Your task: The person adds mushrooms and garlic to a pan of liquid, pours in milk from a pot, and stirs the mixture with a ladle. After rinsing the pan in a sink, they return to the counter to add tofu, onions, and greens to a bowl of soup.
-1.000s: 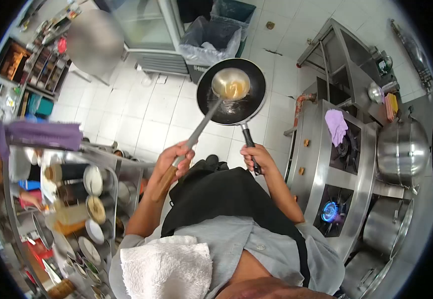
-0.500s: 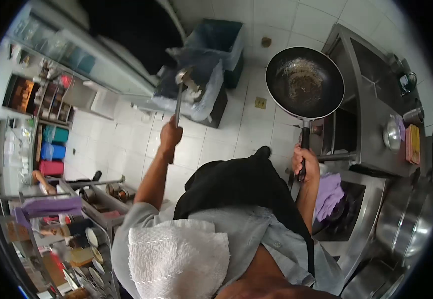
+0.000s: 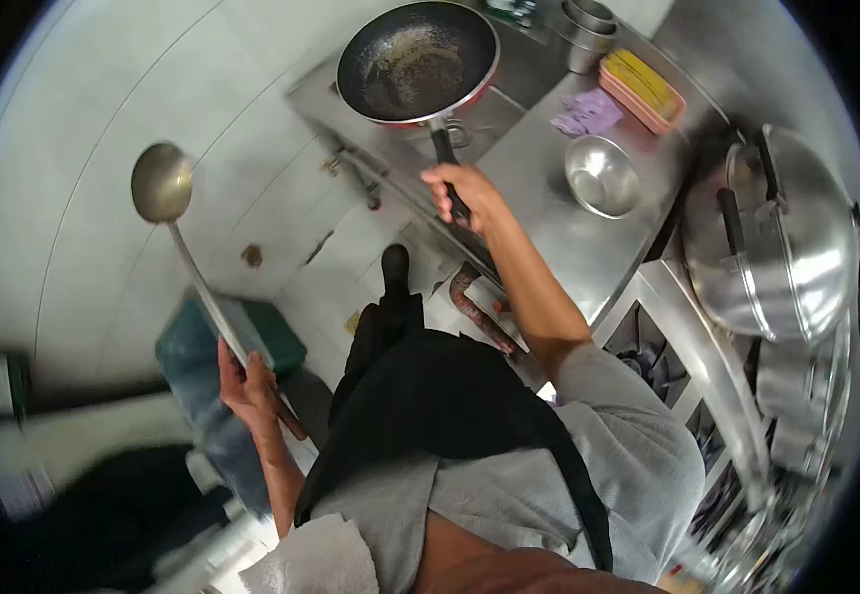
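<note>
So the cook's got both hands full here. Left hand (image 3: 248, 388) is wrapped around the handle of a long metal ladle (image 3: 162, 183), fingers closed, with the brown end of the handle poking out past the palm. The ladle's round bowl is up and out to the left, well apart from the pan, with pale tiles behind it.

Right hand (image 3: 465, 195) is gripping the black handle of a frying pan (image 3: 418, 61), arm stretched out in front. The pan is over the sink (image 3: 475, 124) area, dark inside with a patch of brownish residue spread across the middle, plus a bit of red showing on the outside under the rim. Can't tell from here if it's touching the sink or just held above it.

On the steel surface (image 3: 549, 203) to the right of the pan there's a shiny metal bowl (image 3: 601, 176), a crumpled purple cloth (image 3: 588, 113) near it, and a pink tray (image 3: 643, 91) with something yellow in it. Some metal cups (image 3: 588, 35) stand behind those. Further right are big steel pots (image 3: 776, 238) with black-gripped handles, next to the stove (image 3: 638, 356). Down by the left hand is a green bin (image 3: 188, 337), partly hidden by the ladle handle.
</note>
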`<state>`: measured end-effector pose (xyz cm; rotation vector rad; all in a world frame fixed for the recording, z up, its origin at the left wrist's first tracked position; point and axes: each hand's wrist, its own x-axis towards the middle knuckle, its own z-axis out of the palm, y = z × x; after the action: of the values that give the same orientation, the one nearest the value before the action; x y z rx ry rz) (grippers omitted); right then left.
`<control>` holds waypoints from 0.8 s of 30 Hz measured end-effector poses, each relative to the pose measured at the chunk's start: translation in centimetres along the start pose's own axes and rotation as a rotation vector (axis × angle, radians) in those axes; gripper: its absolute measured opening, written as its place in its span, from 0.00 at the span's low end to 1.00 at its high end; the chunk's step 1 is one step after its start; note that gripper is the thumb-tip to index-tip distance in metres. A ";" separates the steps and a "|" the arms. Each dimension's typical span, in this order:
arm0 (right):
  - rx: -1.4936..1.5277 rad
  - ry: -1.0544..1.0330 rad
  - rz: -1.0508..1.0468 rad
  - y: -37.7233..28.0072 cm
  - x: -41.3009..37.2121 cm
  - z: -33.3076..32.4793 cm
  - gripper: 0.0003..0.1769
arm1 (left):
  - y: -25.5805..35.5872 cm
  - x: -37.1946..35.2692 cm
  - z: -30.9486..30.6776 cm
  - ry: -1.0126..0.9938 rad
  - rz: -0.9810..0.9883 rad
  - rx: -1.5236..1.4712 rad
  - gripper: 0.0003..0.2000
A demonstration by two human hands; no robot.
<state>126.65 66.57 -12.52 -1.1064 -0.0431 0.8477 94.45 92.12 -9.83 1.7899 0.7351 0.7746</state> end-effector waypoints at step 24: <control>-0.831 0.944 -0.330 -26.8 40.8 -21.1 0.39 | -7.7 39.6 52.6 -1.575 0.494 0.766 0.35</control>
<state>179.47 70.96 -16.30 -2.1222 0.2237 -0.0936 158.74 96.15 -25.39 2.5328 -0.5864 -0.8443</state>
